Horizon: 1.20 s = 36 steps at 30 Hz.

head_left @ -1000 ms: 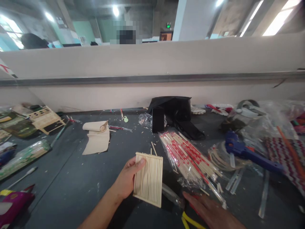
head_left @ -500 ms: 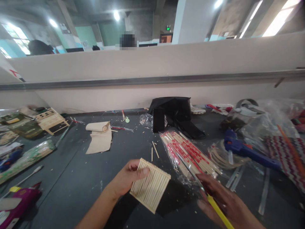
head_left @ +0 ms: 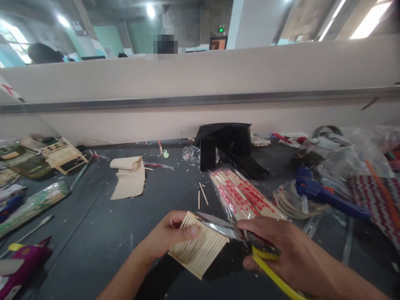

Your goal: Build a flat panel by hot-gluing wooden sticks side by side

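Between the thumb and fingers of my left hand (head_left: 175,233) is a small square panel of wooden sticks (head_left: 201,250), tilted above the dark table. My right hand (head_left: 278,246) is closed round the yellow handles of a pair of scissors (head_left: 218,225). The shiny blades lie along the panel's upper edge, their tips close to my left fingers. Whether the blades touch the sticks I cannot tell. Two loose short sticks (head_left: 203,195) lie just beyond the panel. Behind my right hand is a plastic pack of red-marked sticks (head_left: 240,191).
A blue glue gun (head_left: 325,193) lies at right, a purple glue gun (head_left: 23,264) at lower left. Brown paper (head_left: 129,179), a black phone (head_left: 208,154) and a black bag (head_left: 228,137) sit towards the wall (head_left: 140,83). A small wooden model (head_left: 64,154) stands far left.
My right hand has brought the scissors leftward and up to the panel's upper edge. The left hand keeps its hold on the panel, almost in the same place.
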{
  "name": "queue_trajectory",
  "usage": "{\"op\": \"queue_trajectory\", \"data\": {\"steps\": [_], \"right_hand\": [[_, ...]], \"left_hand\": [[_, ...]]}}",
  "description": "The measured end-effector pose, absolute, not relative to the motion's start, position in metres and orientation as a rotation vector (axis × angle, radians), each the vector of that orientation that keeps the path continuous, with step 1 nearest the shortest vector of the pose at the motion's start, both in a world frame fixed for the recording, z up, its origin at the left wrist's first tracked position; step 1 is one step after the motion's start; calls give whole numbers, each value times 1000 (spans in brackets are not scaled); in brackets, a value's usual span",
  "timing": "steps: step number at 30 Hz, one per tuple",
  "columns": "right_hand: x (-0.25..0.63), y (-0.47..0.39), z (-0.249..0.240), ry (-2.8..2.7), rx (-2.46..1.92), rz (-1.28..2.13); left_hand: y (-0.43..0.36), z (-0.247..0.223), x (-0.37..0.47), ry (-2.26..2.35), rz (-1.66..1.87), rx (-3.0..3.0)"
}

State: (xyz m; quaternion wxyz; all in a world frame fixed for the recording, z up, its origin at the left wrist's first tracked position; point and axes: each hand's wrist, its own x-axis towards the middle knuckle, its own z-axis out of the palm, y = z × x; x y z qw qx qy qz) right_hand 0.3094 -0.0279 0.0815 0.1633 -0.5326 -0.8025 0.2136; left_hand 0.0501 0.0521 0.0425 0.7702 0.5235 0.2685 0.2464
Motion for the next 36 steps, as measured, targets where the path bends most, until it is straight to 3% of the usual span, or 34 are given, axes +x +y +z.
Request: {"op": "queue_trajectory", "data": {"steps": [10,36], "right_hand": [[317,-30,95,-2356,-1512,633],[324,-32,76,-2340,-1421,408]], "left_hand": [[52,41,52,604,510,1174],[49,38,52,578,543,1060]]}}
